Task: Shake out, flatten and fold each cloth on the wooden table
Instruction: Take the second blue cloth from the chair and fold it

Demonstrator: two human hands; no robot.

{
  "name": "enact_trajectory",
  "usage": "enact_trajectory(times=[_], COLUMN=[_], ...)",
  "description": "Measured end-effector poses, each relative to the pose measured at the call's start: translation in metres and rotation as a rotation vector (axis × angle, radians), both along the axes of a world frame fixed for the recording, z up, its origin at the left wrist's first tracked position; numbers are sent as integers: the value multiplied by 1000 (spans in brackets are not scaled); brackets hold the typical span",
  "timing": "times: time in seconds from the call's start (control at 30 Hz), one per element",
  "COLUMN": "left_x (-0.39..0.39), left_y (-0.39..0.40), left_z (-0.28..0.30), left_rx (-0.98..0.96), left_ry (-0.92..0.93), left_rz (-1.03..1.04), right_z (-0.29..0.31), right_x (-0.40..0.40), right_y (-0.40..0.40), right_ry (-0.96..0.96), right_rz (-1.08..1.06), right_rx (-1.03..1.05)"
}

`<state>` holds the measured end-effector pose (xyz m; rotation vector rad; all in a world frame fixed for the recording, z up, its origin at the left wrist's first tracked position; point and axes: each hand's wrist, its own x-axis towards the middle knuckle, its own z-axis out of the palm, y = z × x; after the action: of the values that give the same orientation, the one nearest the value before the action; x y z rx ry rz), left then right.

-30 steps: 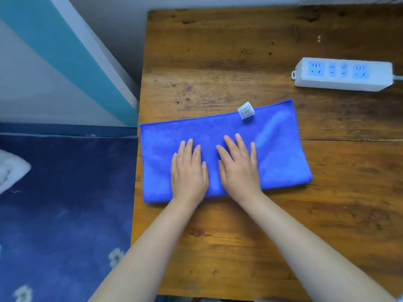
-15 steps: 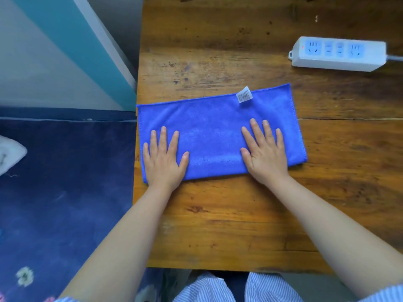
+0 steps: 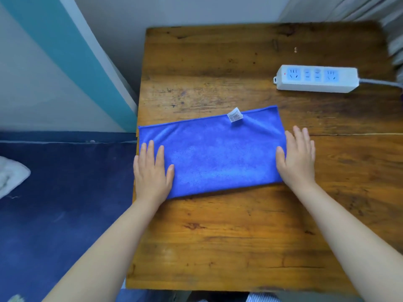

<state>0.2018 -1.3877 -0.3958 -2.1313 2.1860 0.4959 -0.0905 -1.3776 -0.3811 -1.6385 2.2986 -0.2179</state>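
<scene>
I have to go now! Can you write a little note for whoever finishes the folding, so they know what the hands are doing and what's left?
Left hand: flat, fingers straight, pressing the left end of the blue cloth.
Right hand: flat at the cloth's right end, partly on the wooden table.
Cloth: a smooth, flat strip, white tag at its far edge.
Done: spread out and flattened.
Left: probably fold it smaller. No other cloth shows on the table.
Nearby: a white power strip.

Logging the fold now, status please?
Both hands open: left hand flat on cloth left end, right hand at right end. Cloth folded, flat. Power strip clear of it.
</scene>
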Motion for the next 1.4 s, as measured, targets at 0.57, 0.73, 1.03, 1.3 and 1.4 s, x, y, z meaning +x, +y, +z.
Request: enact_trajectory(times=[0.57, 0.73, 1.03, 1.3, 1.4], left_x=[-125, -120, -137, -181, -173], left_y=[-76, -64, -67, -85, -83], left_z=[8, -3, -7, -3, -3], left_rx=[21, 118, 140, 153, 141], left_ry=[317, 148, 15, -60, -39], left_rz=[-520, -581, -493, -328, -369], right_z=[6, 7, 12, 30, 40], right_x=[-6, 2, -16, -54, -55], right_y=[1, -7, -39, -93, -94], right_ry=[-71, -250, -449, -412, -498], right_rz=[-134, -297, -415, -140, 12], right_rx=[249, 290, 150, 61, 125])
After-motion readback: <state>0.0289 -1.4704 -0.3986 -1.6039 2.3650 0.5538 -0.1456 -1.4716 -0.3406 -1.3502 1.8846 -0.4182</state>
